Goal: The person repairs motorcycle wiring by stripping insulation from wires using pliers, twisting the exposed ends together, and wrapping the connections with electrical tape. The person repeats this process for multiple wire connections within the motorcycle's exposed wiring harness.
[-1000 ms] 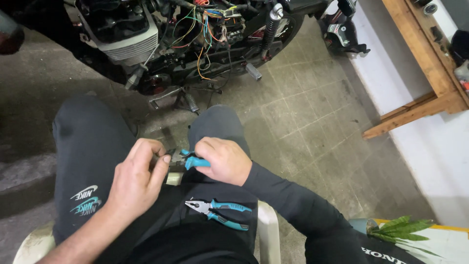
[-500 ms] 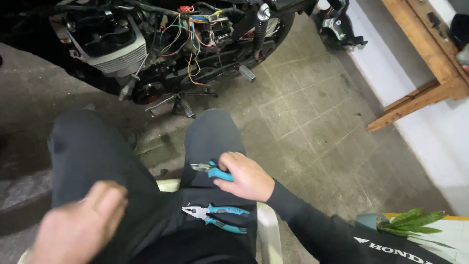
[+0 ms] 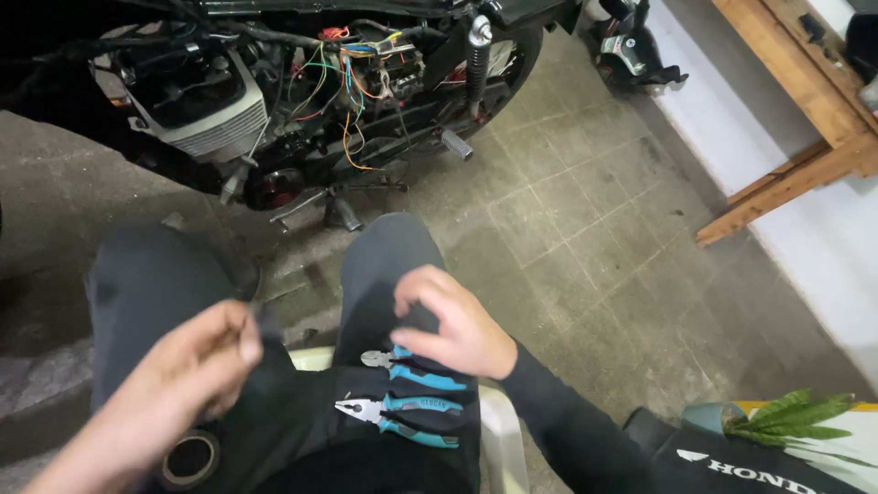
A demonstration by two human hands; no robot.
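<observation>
— What is being changed since half a second ago?
— The cutters [image 3: 402, 363] are being released on the lap beside the pliers [image 3: 402, 416]; the right hand [image 3: 453, 325] is being opened above them.
— And the left hand [image 3: 197, 366]?
— It is being curled loosely near the tape roll [image 3: 189, 460]; a hold cannot be told.

Lap of seated person, dark trousers [image 3: 384, 274], carries the tools. Two pliers with teal-and-black grips lie on the right thigh: smaller pliers [image 3: 407, 366] above, larger pliers [image 3: 398, 418] just beside them, jaws pointing left. Roll of black tape [image 3: 189, 459] rests on the left thigh. Pale chair seat [image 3: 498, 439] shows between and beside the legs (mostly covered). Grey tiled floor [image 3: 585, 229] beneath, bearing motorcycle [image 3: 302, 101] and wooden bench leg [image 3: 777, 187].
</observation>
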